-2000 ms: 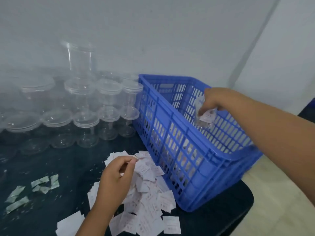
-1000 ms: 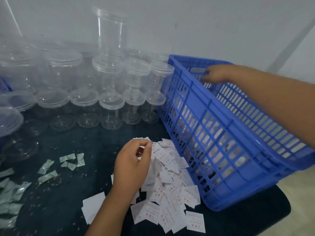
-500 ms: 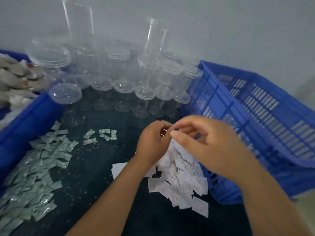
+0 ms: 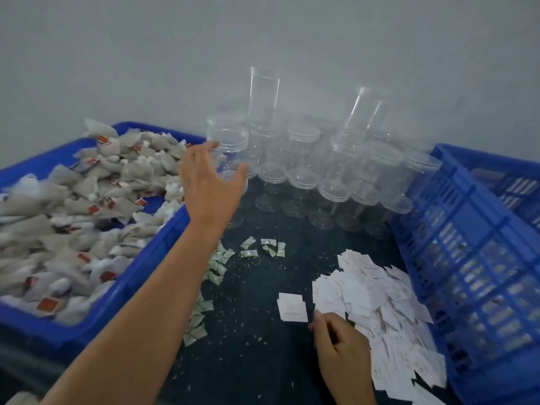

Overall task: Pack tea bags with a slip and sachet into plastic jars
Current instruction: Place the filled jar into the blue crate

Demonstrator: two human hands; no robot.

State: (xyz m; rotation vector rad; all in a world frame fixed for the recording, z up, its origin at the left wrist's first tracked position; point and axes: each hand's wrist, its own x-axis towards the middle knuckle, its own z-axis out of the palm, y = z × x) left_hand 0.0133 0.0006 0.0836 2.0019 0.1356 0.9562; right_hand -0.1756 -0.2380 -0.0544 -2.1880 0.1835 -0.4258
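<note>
Grey wall behind a dark tabletop speckled with crumbs. Your left hand, fingers spread and holding nothing, reaches toward the clear plastic jars stacked at the back. Take the nearest jar by its wall so the stack does not topple. Your right hand, fingers curled, sits at the pile of slips; whether it pinches one cannot be told. Tea bags fill the left blue crate; sachets lie mid-table beside it.

Tea bags in the left crate, jars at the back, slips beside the right crate, sachets between.
</note>
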